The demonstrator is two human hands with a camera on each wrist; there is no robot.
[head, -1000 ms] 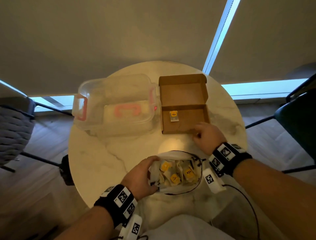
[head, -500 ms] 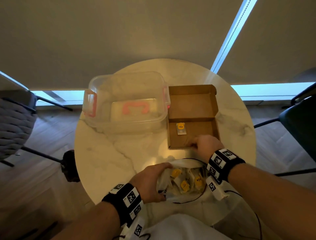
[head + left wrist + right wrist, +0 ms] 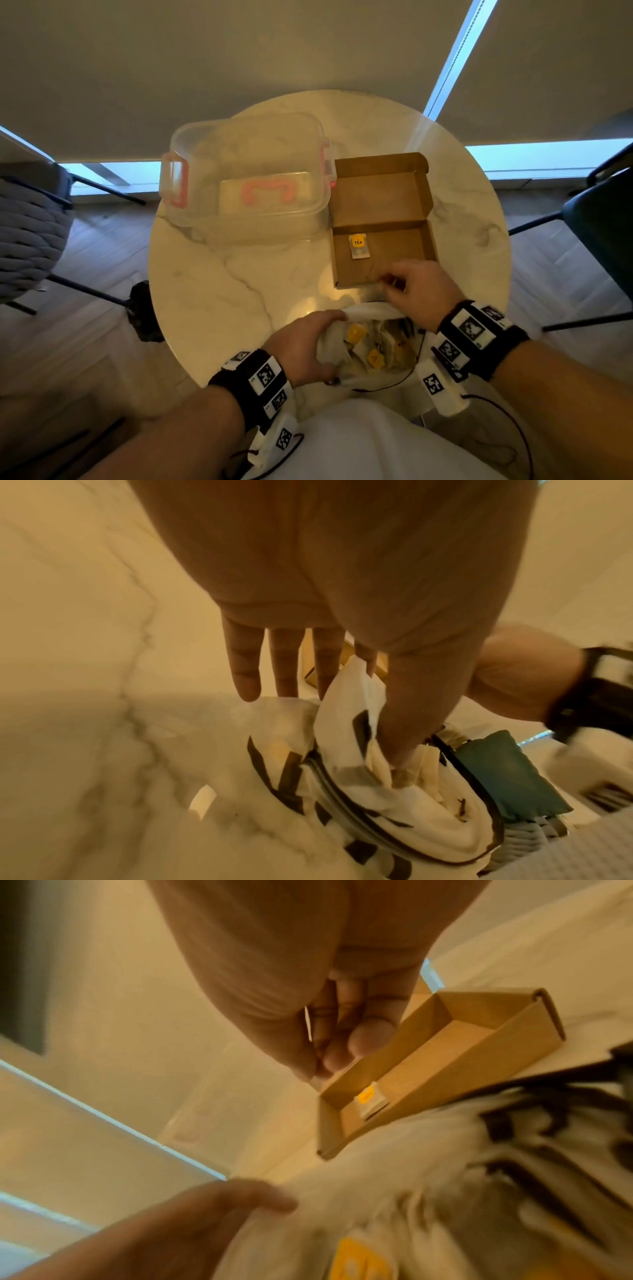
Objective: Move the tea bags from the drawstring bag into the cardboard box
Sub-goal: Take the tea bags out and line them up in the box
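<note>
Over box (image 3: 383, 219) front wall, right hand (image 3: 423, 286) fingers curled (empty), left hand (image 3: 301, 346) gripping bag (image 3: 334, 349).

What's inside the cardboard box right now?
One tea bag with a yellow label lies flat near the back left of the cardboard box. The right hand covers the front right corner, so anything under it is hidden.
</note>
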